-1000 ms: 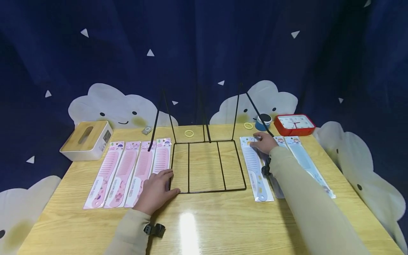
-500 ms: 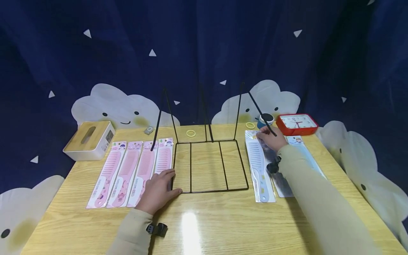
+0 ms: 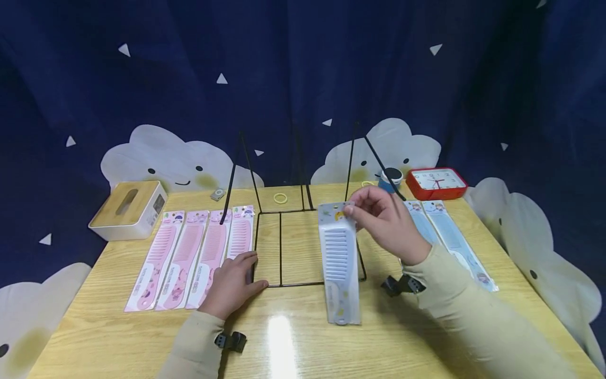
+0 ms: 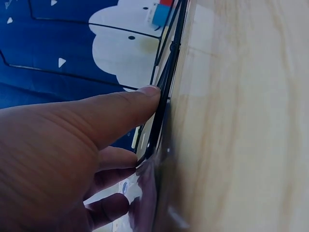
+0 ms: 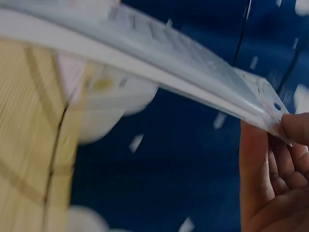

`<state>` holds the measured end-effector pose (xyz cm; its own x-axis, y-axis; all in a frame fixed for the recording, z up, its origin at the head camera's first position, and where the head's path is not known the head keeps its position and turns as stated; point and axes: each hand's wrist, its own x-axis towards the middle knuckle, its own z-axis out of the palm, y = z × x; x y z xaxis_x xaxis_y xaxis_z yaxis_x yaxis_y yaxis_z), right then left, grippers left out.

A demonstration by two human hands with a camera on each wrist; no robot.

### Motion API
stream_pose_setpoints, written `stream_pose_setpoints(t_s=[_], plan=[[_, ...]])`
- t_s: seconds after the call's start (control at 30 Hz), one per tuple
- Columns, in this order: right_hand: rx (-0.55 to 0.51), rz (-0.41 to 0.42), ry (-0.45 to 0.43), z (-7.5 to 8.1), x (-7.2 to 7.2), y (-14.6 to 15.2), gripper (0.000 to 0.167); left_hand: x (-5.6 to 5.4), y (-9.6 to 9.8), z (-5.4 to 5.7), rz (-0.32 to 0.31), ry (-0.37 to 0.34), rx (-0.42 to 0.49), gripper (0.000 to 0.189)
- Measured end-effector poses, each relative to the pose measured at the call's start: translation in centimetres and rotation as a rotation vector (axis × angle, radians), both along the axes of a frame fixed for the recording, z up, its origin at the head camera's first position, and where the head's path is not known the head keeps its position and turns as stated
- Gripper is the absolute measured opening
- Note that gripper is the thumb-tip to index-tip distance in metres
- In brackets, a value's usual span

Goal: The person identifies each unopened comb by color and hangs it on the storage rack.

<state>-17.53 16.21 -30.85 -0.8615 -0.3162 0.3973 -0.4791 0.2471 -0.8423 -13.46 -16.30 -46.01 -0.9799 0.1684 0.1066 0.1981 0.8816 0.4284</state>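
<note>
My right hand (image 3: 390, 226) pinches the top corner of a packaged blue comb (image 3: 340, 263) between thumb and fingers. The comb hangs over the right part of a black wire rack (image 3: 281, 252), hiding some of its wires. In the right wrist view the comb's package (image 5: 193, 72) slants down to the fingers, somewhat blurred. My left hand (image 3: 232, 287) rests at the rack's front left corner. Its thumb lies on the front wire (image 4: 166, 87) and its other fingers lie relaxed by the side wire, over the lower end of a packaged pink comb (image 3: 240, 231).
Several packaged pink combs (image 3: 189, 252) lie left of the rack, two more blue ones (image 3: 454, 237) right of it. Behind are a tissue box (image 3: 128, 208), a small grey gadget (image 3: 218, 194), a yellow ring (image 3: 280, 198), a blue-and-white tub (image 3: 391, 179) and a red clock (image 3: 436, 183).
My right hand has lifted the nearest blue comb from the table and carried it left and toward me, over the rack. The left hand has stayed at the rack's corner.
</note>
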Motion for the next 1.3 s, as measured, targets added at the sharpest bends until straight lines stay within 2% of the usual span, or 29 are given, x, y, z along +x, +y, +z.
stream_pose_setpoints(t_s=[0.13, 0.23, 0.33, 0.5, 0.67, 0.77, 0.87, 1.1, 1.3], plan=[[-0.077, 0.115, 0.117, 1.6, 2.9, -2.6, 0.007, 0.0, -0.2, 0.0, -0.002, 0.007, -0.009, 0.068], [-0.106, 0.151, 0.179, 2.4, 3.7, -3.8, 0.009, 0.0, -0.3, 0.1, 0.002, 0.025, -0.012, 0.067], [-0.119, 0.14, 0.193, 2.8, 3.8, -4.3, 0.009, 0.0, -0.2, 0.0, 0.005, 0.03, -0.007, 0.067], [-0.106, 0.11, 0.205, 2.5, 3.7, -4.4, 0.009, 0.3, 0.0, -0.4, 0.005, -0.013, 0.002, 0.068], [-0.101, 0.091, 0.247, 2.4, 3.0, -4.7, 0.009, 0.5, 0.0, -0.2, 0.015, -0.006, 0.008, 0.067], [-0.098, 0.062, 0.23, 2.5, 2.1, -5.0, 0.008, 0.4, -0.1, -0.1, 0.016, -0.003, 0.006, 0.067], [-0.09, 0.024, 0.206, 2.6, 0.5, -5.5, 0.006, 0.4, -0.1, 0.1, 0.016, 0.004, 0.006, 0.067], [-0.025, -0.106, 0.188, 3.5, -4.6, -6.7, 0.009, 0.2, 0.0, 0.2, 0.021, -0.006, 0.008, 0.068], [-0.004, -0.194, 0.099, 4.2, -9.0, -7.6, 0.013, 0.0, 0.1, 0.0, 0.021, -0.008, 0.005, 0.068]])
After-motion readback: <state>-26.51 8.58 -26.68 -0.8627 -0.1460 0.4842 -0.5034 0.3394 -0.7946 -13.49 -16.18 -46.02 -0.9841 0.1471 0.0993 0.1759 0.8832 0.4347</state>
